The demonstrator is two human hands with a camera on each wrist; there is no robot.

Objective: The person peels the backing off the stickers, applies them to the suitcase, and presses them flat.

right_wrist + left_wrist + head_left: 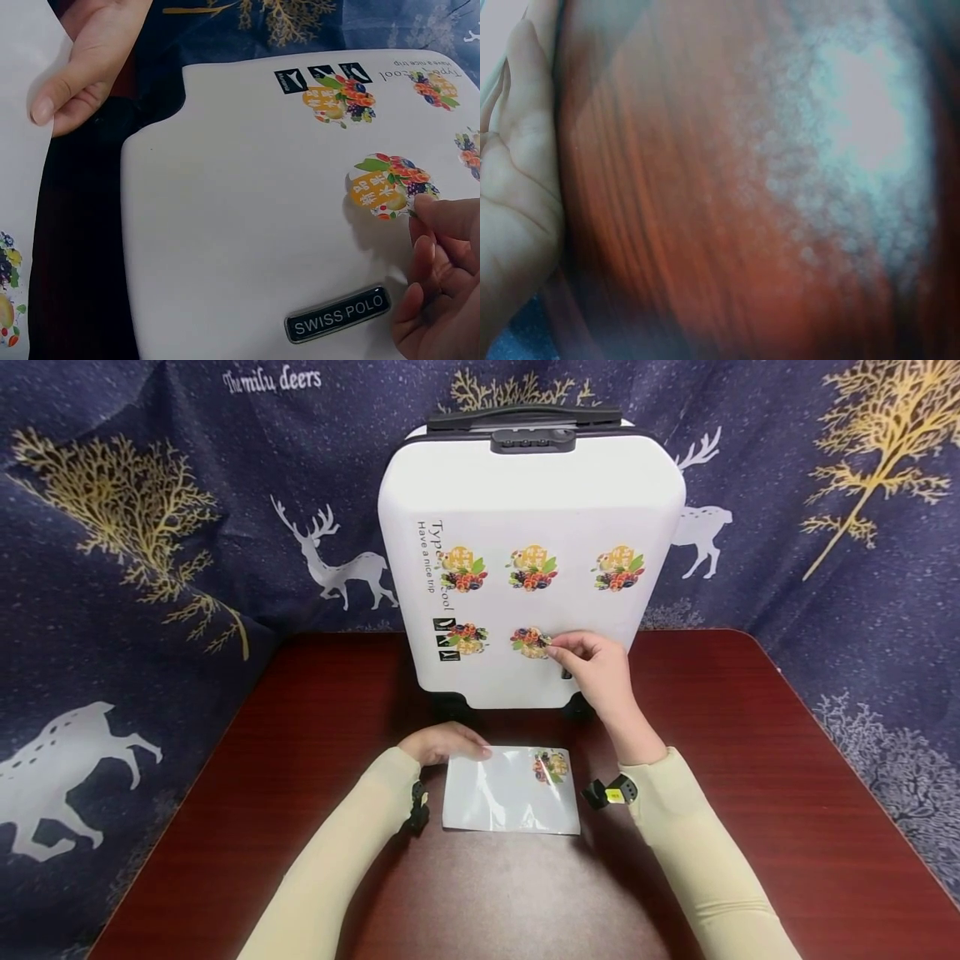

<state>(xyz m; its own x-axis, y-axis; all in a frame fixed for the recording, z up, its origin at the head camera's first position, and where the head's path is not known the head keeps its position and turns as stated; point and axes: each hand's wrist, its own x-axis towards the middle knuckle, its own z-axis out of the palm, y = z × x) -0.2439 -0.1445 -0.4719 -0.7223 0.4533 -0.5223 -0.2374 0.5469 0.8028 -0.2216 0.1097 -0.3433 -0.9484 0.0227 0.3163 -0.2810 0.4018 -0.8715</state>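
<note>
My right hand pinches the edge of a round fruit sticker between thumb and fingertips. It is held in front of the lower middle of a white suitcase and casts a shadow on it; whether any edge touches cannot be told. Several like stickers are on the suitcase: three in an upper row and one lower-left sticker. Low in front, my left hand grips the upper left corner of a glossy white sticker sheet, thumb on top. One fruit sticker remains at the sheet's upper right.
The suitcase stands upright at the back of a dark red wooden table. A black nameplate sits low on its front, and its carry handle is on top. A blue deer-patterned cloth hangs behind.
</note>
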